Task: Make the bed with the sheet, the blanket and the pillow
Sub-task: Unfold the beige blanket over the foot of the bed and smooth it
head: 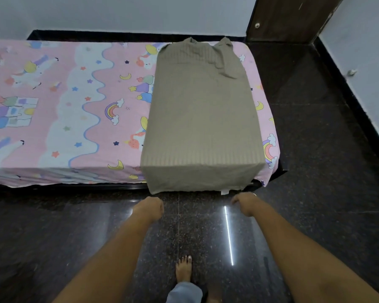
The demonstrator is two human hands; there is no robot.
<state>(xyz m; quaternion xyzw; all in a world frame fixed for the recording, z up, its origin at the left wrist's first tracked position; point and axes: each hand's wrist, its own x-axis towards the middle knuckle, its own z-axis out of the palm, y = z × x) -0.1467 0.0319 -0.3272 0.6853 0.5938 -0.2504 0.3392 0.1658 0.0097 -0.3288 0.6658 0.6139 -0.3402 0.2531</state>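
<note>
The sheet (74, 101) is pink — scattered with rainbows, stars, yellow moons and castles, crossed by a wavy white band edged blue — the cloth (201, 119) on it is taupe with fine stripes, and the floor (315, 149) is black, flecked with pale specks.

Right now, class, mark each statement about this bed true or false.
1. The pink sheet covers the bed. True.
2. The beige blanket is spread over the whole bed. False: it lies folded across the right end only.
3. The blanket hangs over the bed's near edge. True.
4. The left hand grips the sheet. False: it is above the dark floor, off the sheet.
</note>
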